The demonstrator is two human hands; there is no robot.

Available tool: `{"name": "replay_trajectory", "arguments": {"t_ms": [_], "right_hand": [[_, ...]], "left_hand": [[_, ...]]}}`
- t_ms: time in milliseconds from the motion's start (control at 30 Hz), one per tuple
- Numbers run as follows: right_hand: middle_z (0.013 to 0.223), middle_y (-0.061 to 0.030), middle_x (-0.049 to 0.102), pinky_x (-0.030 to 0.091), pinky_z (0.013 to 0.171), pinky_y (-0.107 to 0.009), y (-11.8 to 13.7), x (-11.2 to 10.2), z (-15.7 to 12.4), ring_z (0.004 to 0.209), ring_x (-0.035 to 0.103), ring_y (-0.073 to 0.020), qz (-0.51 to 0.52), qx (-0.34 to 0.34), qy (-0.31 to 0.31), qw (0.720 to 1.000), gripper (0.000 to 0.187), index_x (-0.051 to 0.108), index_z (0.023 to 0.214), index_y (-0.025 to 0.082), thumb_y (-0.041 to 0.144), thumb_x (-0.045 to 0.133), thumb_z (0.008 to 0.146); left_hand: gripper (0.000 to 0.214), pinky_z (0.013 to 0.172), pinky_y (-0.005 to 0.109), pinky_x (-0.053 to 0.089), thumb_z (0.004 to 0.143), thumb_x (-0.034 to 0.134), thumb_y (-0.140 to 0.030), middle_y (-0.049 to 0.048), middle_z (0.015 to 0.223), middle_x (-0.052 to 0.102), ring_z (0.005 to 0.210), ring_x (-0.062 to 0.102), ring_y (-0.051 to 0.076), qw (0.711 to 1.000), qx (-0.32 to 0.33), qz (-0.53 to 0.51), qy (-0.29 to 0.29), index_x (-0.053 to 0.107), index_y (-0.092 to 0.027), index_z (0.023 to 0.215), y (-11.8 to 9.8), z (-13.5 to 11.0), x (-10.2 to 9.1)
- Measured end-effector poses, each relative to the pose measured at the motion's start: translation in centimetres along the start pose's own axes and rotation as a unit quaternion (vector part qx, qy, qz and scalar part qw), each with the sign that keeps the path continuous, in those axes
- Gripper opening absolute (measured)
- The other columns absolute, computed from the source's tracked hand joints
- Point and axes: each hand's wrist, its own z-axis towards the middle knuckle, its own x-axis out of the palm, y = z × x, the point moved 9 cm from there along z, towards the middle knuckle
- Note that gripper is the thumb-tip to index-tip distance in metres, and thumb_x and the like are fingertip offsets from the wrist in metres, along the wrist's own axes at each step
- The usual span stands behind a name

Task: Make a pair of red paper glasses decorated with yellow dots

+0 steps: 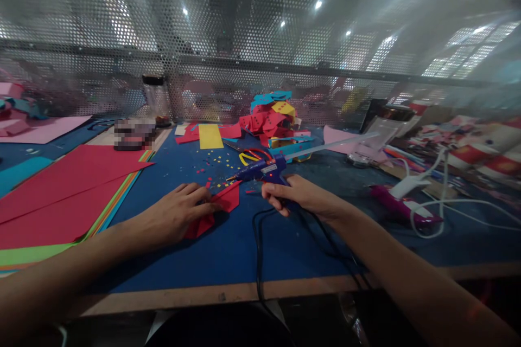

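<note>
My right hand (299, 195) is wrapped round the handle of a blue hot glue gun (260, 169). A long clear glue stick (325, 146) sticks out of its back, and its nozzle points left, just above a folded piece of red paper (228, 198). The black cord hangs from the handle over the table edge. Resting on the table, my left hand (185, 211) holds the red paper down with its fingers closed over the near part, which is partly hidden. Behind the glue gun lie scissors (250, 156) with red and yellow handles.
Small paper bits (215, 162) are scattered on the blue table (203, 271). At left lies a stack of coloured paper (69, 195); behind stands a heap of folded paper pieces (271, 119). A purple glue gun (402, 206) with white cord lies right. Perforated metal (228, 27) closes the back.
</note>
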Motion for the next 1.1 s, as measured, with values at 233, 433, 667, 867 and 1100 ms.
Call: {"name": "replay_trajectory", "arguments": {"t_ms": [233, 433, 667, 867, 1100], "right_hand": [[0.06, 0.0041, 0.056, 0.044, 0.046, -0.022, 0.1, 0.0, -0.2, 0.047, 0.051, -0.0077, -0.006, 0.006, -0.003, 1.0, 0.045, 0.06, 0.084, 0.016, 0.058, 0.072, 0.082], [0.061, 0.0042, 0.056, 0.045, 0.048, -0.022, 0.2, 0.1, -0.2, 0.047, 0.052, -0.0077, -0.01, 0.004, 0.004, 1.0, 0.043, 0.06, 0.085, 0.016, 0.058, 0.071, 0.084], [0.061, 0.0037, 0.057, 0.043, 0.047, -0.021, 0.5, 0.8, -0.5, 0.049, 0.053, -0.0082, -0.033, -0.002, 0.017, 0.999, 0.044, 0.062, 0.081, 0.015, 0.059, 0.071, 0.083], [0.061, 0.0026, 0.058, 0.044, 0.05, -0.023, -0.1, 2.2, -1.0, 0.052, 0.057, -0.0105, -0.06, 0.038, 0.057, 0.996, 0.048, 0.061, 0.078, 0.016, 0.063, 0.073, 0.079], [0.062, 0.001, 0.059, 0.045, 0.058, -0.024, -0.2, 3.9, -1.7, 0.059, 0.058, -0.0126, -0.157, 0.048, 0.104, 0.981, 0.044, 0.06, 0.077, 0.018, 0.061, 0.066, 0.086]], "left_hand": [[0.051, 0.085, 0.037, 0.048, 0.093, 0.043, -0.001, 0.0079, 0.113, 0.066, 0.097, 0.057, 0.023, 0.999, 0.002, -0.035, -0.037, 0.059, -0.027, 0.134, 0.3, -0.4, -0.6], [0.033, 0.086, 0.037, 0.049, 0.099, 0.035, -0.004, 0.0089, 0.104, 0.07, 0.095, 0.061, 0.022, 0.992, 0.001, -0.102, -0.075, 0.064, -0.017, 0.109, 0.5, -0.8, -2.1], [0.024, 0.092, 0.036, 0.049, 0.098, 0.046, -0.012, 0.0063, 0.107, 0.069, 0.104, 0.061, 0.021, 0.983, -0.028, -0.175, -0.057, 0.065, -0.022, 0.108, 1.2, -1.2, -2.2], [0.018, 0.094, 0.035, 0.048, 0.094, 0.058, -0.018, 0.0055, 0.11, 0.067, 0.106, 0.06, 0.021, 0.972, -0.074, -0.219, -0.033, 0.062, -0.021, 0.111, 1.9, -1.3, -1.8], [0.021, 0.095, 0.033, 0.049, 0.096, 0.055, -0.022, 0.0051, 0.115, 0.068, 0.11, 0.061, 0.021, 0.967, -0.091, -0.233, -0.041, 0.061, -0.023, 0.116, 2.5, -1.5, -2.0]]}}
